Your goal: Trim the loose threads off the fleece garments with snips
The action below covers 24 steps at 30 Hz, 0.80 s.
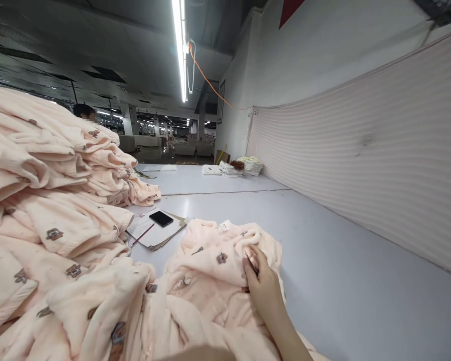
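A pale pink plush garment [210,255] with small brown animal prints lies bunched on the table in front of me, a white label [224,226] showing at its far edge. On its right side rests my right hand [261,276], closed around small dark thread snips [251,261] whose pointed end sticks out toward the cloth. The fingertips touch a fold of the fabric. At the bottom edge a blurred skin-toned shape, seemingly my left forearm, shows; the left hand's fingers are hidden.
A tall heap of similar pink garments [52,165] fills the left. A black phone [161,218] lies on papers [146,233] beside a dark red pen [142,234]. Folded white cloth stacks [251,166] stand at the table's far end. A striped sheet [353,150] covers the right wall. Behind the heap is a person [84,111].
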Each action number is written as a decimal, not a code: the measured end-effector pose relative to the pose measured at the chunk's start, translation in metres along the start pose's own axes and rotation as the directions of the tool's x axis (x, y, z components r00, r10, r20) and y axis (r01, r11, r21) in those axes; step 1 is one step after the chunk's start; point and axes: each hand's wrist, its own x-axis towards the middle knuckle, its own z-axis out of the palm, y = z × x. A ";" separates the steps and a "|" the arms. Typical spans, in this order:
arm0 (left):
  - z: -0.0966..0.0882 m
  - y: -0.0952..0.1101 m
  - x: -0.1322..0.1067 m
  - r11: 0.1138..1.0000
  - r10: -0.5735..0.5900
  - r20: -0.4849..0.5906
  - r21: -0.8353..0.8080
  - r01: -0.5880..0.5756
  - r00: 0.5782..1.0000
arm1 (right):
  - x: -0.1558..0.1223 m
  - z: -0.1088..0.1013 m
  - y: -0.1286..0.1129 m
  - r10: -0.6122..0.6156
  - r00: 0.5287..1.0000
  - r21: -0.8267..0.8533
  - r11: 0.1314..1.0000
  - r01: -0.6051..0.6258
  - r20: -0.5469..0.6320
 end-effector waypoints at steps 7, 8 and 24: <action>-0.001 -0.025 0.031 0.822 -0.180 -0.190 0.510 0.254 0.965 | -0.026 0.011 0.005 -0.121 0.988 0.099 0.987 0.130 -0.092; 0.008 -0.033 0.035 0.811 -0.214 -0.155 0.522 0.264 0.964 | -0.031 0.013 0.005 -0.187 0.978 0.086 0.977 0.195 -0.095; 0.042 -0.052 0.031 0.859 -0.218 -0.281 0.400 0.320 0.935 | -0.051 0.023 0.023 -0.652 0.730 -0.435 0.607 0.665 0.206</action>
